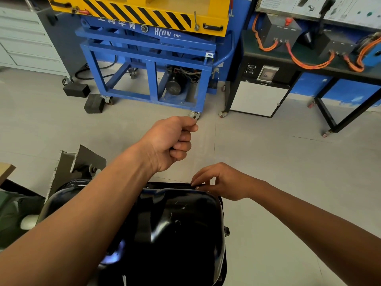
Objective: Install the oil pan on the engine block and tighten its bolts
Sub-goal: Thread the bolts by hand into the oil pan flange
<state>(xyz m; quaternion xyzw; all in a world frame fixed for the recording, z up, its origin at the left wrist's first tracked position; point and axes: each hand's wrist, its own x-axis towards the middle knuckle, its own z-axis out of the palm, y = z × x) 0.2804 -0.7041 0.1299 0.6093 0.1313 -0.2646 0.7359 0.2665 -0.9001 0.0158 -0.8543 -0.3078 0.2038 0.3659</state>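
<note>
Now the right hand (222,182) pinches a bolt (197,187) at one o'clock on the oil pan (181,223); the left hand (171,141) curls, contents unclear.

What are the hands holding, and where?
The right hand pinches a small bolt by its head at the oil pan rim. The left hand is fisted; its contents cannot be told.
</note>
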